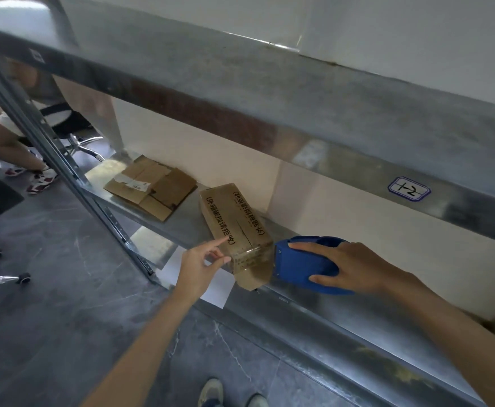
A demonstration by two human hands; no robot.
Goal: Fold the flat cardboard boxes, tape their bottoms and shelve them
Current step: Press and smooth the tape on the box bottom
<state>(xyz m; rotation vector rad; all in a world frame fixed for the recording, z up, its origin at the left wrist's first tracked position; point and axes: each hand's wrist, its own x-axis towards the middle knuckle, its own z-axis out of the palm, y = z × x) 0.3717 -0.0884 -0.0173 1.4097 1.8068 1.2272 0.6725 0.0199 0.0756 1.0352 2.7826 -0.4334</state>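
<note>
A small folded cardboard box (237,223) with black printed characters lies on the lower metal shelf (313,304), clear tape over its near end. My left hand (203,264) touches the box's near left corner, index finger stretched onto its side and thumb against the taped end. My right hand (349,267) grips a blue tape dispenser (305,264) whose front presses against the box's near right end. A pile of flat cardboard boxes (152,186) lies further left on the same shelf.
An upper shelf (299,92) with a handwritten label (409,189) overhangs the work. A slanted metal upright (64,160) stands at the left. A white sheet (211,289) lies under the shelf edge. Office chair wheels (23,278) and a seated person's legs (8,142) are at the far left.
</note>
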